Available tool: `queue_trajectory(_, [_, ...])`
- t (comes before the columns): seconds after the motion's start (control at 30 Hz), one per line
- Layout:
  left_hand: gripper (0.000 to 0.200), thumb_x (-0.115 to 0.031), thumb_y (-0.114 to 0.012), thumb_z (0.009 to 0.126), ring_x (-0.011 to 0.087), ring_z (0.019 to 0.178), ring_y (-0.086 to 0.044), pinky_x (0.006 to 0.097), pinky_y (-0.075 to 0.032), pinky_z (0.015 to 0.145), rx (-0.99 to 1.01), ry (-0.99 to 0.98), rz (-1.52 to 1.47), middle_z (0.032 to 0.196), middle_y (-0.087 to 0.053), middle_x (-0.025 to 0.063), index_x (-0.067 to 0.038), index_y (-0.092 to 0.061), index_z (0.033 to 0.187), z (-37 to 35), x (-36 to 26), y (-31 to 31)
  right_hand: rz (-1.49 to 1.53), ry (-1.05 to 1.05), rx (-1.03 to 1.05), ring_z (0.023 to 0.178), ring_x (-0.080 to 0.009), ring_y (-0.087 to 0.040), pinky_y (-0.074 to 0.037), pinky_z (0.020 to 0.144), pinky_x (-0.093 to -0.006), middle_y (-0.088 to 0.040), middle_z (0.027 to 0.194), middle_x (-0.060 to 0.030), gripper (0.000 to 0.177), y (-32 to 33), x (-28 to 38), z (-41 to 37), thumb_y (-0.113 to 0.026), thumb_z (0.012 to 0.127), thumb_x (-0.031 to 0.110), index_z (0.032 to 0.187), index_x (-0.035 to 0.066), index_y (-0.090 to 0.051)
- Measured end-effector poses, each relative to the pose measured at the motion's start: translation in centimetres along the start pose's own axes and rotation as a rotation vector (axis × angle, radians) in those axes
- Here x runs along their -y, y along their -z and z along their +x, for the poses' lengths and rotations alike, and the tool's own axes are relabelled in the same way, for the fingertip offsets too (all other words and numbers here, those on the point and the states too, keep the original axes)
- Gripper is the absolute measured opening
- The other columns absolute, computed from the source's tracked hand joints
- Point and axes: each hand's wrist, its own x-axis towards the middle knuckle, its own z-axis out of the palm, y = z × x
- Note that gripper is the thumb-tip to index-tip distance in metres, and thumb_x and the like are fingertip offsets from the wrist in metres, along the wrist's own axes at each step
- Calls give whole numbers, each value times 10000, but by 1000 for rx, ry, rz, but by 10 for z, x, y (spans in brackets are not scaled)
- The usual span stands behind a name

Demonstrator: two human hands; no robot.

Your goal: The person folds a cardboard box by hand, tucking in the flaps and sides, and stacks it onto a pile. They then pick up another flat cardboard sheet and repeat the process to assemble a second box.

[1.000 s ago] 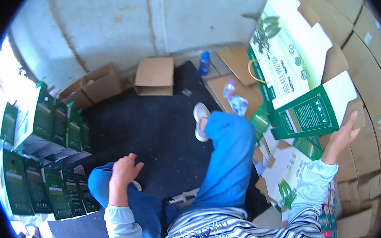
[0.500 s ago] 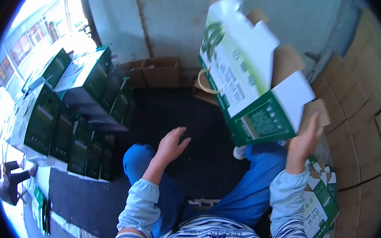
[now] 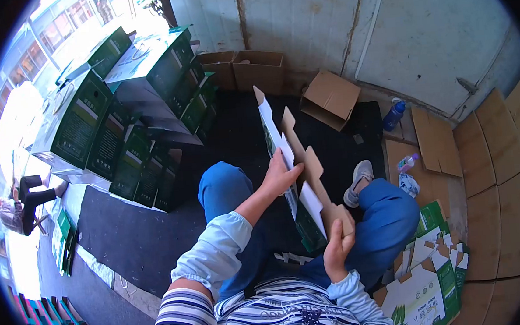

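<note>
A half-folded green and white carton (image 3: 308, 215) is upright between my knees, seen nearly edge-on, with its brown-lined flaps pointing up. My left hand (image 3: 278, 176) grips its left panel near the middle, some fingers hidden behind the board. Lower down, my right hand (image 3: 339, 248) is closed on the brown flap at the near end. The carton's printed face is mostly turned away. Beside my right leg lies a pile of flat green and white cartons (image 3: 432, 289).
Finished-looking green boxes (image 3: 139, 98) are stacked at left. Brown boxes (image 3: 259, 71) and an open brown box (image 3: 330, 99) stand by the wall. A blue bottle (image 3: 394, 115) is at right, near stacked brown cartons (image 3: 507, 204). Another person (image 3: 22, 202) sits far left.
The carton has come down and left from the raised right side and turned edge-on. My left hand, empty before, now grips it. The view has shifted, bringing the blue bottle into sight.
</note>
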Motion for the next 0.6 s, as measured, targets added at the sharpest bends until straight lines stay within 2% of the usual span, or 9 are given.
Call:
queue_trajectory(0.03, [841,-312,-629,790,402,1273,-402,400,-322,1069,-4,43,5,1355,-372,310,84,-209,1402,-5,-3,-2,1,13,54,1163,-249,-517,-385,999,-351,-555,1243,-146,355,0,11,-5,-448,983,181,1254,-36,-523])
queue_trajectory(0.07, [796,-254,-605,792,413,1271,-398,402,-313,1074,-6,89,9,1347,-376,316,83,-213,1397,-11,-5,-3,-75,35,157,1181,-265,-501,-367,1017,-345,-536,1271,-142,431,8,11,-4,-428,989,282,1287,-20,-503])
queue_trajectory(0.17, [828,-196,-553,773,474,1255,-387,423,-332,1066,-60,12,104,1326,-360,375,96,-119,1415,-33,-2,-16,-115,150,500,1211,-247,-486,-379,1009,-342,-488,1325,-157,587,30,32,11,-337,998,448,1313,-30,-464])
queue_trajectory(0.2, [796,-165,-526,788,476,1255,-383,434,-346,1054,-64,-42,163,1322,-368,373,88,-113,1419,-38,5,-24,-78,135,624,1261,-256,-449,-352,1035,-370,-456,1363,-169,731,34,44,20,-271,968,573,1370,-22,-406])
queue_trajectory(0.23, [786,-153,-520,791,473,1253,-385,436,-350,1050,-68,-47,133,1319,-374,370,84,-116,1421,-41,8,-28,3,87,683,1281,-256,-435,-350,1038,-374,-416,1406,-175,777,37,46,29,-264,954,610,1410,-12,-353])
queue_trajectory(0.3, [766,-130,-508,795,467,1251,-391,442,-359,1042,-68,-55,71,1313,-386,363,77,-121,1423,-49,13,-35,202,-135,692,1297,-264,-420,-351,1041,-374,-394,1428,-181,773,39,53,53,-340,946,596,1429,-8,-319])
queue_trajectory(0.47, [761,-102,-528,785,458,1182,-458,460,-412,979,-93,-93,135,1273,-442,330,16,-149,1434,-56,19,-38,-495,-56,746,1275,-341,-443,-362,1041,-367,-418,1388,-254,783,-4,29,108,-603,852,420,1399,-65,-322])
queue_trajectory(0.57, [768,-104,-541,777,457,1173,-468,471,-430,955,-94,-83,116,1245,-468,325,8,-156,1432,-64,2,-27,-656,-11,860,1252,-370,-458,-372,1034,-387,-412,1377,-280,800,-35,15,117,-627,807,392,1391,-69,-332])
queue_trajectory(0.6, [765,-100,-542,776,455,1174,-470,477,-438,943,-73,-111,117,1227,-481,324,2,-159,1431,-65,0,-24,-644,44,883,1210,-384,-489,-378,1027,-405,-449,1333,-296,719,-42,24,114,-593,804,327,1365,-63,-372])
